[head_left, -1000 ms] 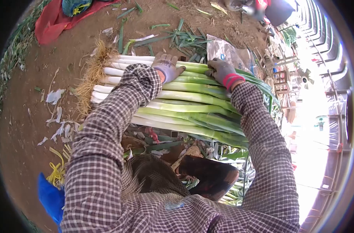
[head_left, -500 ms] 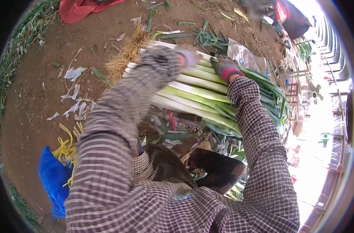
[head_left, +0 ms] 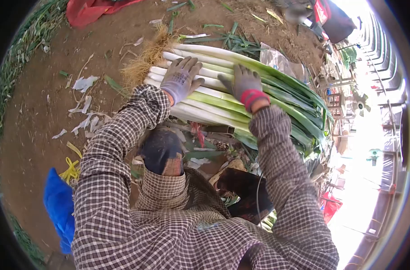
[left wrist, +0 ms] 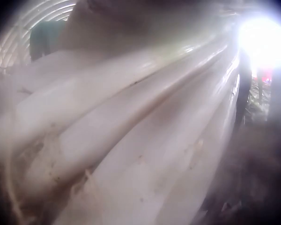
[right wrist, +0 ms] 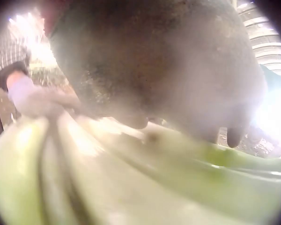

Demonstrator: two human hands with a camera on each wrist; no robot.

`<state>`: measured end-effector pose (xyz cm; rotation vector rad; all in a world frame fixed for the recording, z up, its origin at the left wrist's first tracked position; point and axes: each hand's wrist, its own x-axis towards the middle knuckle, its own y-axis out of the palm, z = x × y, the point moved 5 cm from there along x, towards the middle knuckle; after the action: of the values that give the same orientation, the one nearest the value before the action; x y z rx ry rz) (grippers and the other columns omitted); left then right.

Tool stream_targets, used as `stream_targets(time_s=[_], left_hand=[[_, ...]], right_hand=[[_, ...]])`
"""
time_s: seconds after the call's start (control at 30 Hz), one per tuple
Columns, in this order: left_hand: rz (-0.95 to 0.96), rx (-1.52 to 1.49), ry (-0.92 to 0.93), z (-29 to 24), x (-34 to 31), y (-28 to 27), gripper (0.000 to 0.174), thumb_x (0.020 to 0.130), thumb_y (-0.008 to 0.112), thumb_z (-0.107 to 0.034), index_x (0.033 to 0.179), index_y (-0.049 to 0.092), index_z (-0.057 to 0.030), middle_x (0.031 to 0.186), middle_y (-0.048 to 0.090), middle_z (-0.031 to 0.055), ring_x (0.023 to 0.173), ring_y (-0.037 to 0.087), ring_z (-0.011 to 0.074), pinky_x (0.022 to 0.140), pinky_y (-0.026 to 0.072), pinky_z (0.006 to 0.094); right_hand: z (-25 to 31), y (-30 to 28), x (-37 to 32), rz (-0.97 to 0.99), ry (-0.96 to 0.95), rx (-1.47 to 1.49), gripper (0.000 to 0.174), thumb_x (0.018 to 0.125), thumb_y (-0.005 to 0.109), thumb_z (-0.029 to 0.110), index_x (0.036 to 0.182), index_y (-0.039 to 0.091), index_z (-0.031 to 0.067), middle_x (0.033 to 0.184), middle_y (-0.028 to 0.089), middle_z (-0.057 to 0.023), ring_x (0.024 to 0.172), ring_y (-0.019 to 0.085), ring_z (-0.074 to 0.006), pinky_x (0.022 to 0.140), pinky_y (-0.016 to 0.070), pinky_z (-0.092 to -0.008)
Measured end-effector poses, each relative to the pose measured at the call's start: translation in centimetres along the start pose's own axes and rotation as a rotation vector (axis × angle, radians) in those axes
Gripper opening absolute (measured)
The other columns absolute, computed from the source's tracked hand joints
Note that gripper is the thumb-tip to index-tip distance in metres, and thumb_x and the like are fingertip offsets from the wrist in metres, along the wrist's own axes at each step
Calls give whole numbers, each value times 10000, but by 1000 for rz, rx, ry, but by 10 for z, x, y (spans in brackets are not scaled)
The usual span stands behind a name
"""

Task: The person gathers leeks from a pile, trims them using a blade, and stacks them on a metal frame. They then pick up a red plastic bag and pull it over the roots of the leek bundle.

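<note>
A layer of leeks (head_left: pixel 209 112) lies side by side, with bushy roots (head_left: pixel 144 67) at the left and dark green leaves (head_left: pixel 299 105) at the right. My left hand (head_left: pixel 181 81), in a pale grey-purple glove, rests on the white stalks near the roots, fingers spread. Farther along the stalks, my right hand (head_left: pixel 244 85) lies with straight fingers on the paler green part; its glove has a pink cuff. White stalks (left wrist: pixel 131 122) fill the left wrist view. The right wrist view shows the gloved right hand (right wrist: pixel 154 70) over blurred stalks (right wrist: pixel 107 173).
Leaf scraps (head_left: pixel 236 42) and a clear plastic bag (head_left: pixel 277 60) lie beyond the leeks. Red cloth (head_left: pixel 85 13) is at the far left. A blue bag (head_left: pixel 58 209) and yellow straps (head_left: pixel 70 168) lie nearby. A knee (head_left: pixel 162 150) sits just below the leeks.
My left hand swept over the far stalks, blurred, and now rests nearer the roots. My right hand has shifted left and off the far edge, where a leek now shows. The head view has shifted.
</note>
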<state>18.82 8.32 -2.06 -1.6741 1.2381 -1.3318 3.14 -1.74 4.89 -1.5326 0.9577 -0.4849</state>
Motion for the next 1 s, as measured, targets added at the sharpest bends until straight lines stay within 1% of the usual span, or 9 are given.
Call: stream_targets(time_s=[0.1,0.37,0.47,0.6,0.73,0.77,0.8,0.87,1.0], left_hand=[[-36,2,-15,1,-1,4,483,938,538,-386,1323,510,-95,1421,474,144,1342,410,304,1114,289,449],[60,-183,-270,5,28,11,316,927,540,-358,1107,638,-117,1261,592,99,1236,499,295,1019,374,447],[-347,-81,-84,-5,87,-8,310,927,529,-351,1091,645,-115,1238,614,92,1231,511,284,1017,382,443],[436,-150,-245,-8,133,51,361,950,485,-369,1145,642,-109,1279,604,121,1247,516,276,1026,378,441],[161,29,-150,-18,114,59,461,990,431,-404,1333,521,-110,1324,565,121,1286,477,275,1071,326,440],[187,15,-155,-18,113,59,472,990,431,-403,1353,504,-111,1344,547,124,1296,466,277,1081,318,439],[212,0,-159,-19,114,58,484,990,431,-403,1372,488,-111,1364,529,127,1306,454,280,1091,310,438],[207,-9,-172,-16,116,59,502,990,432,-401,1398,464,-111,1394,504,130,1320,438,285,1109,294,439],[150,-18,-196,-13,107,68,513,982,445,-400,1404,456,-110,1437,466,117,1363,385,295,1133,267,452]], right_hand=[[0,27,-24,-526,-153,-25,694,911,481,581,1346,520,42,1385,529,-153,1298,471,-318,1153,248,-440],[6,28,-17,-401,-33,-4,664,905,499,568,1359,534,85,1426,499,-108,1347,409,-265,1178,195,-424],[6,29,-13,-352,-27,-27,674,909,491,573,1385,508,97,1461,464,-102,1374,379,-259,1185,176,-426],[5,22,-14,-221,-26,-15,656,927,472,544,1412,478,102,1484,438,-97,1406,338,-258,1192,160,-430],[-26,8,16,-32,-100,153,494,955,497,429,1312,534,90,1333,562,-163,1221,522,-350,1082,338,-466],[-32,-12,19,-461,-117,99,413,954,520,372,1255,564,94,1277,593,-177,1166,554,-367,1043,373,-477],[-42,-21,29,-545,-154,47,458,973,465,407,1298,549,96,1299,583,-184,1201,537,-364,1056,363,-474],[-63,-8,67,-171,92,173,629,959,386,535,1387,469,83,1443,477,-150,1349,423,-333,1139,252,-478],[-36,38,65,14,146,-17,764,958,281,606,1511,292,79,1582,263,-120,1467,226,-287,1200,81,-458]])
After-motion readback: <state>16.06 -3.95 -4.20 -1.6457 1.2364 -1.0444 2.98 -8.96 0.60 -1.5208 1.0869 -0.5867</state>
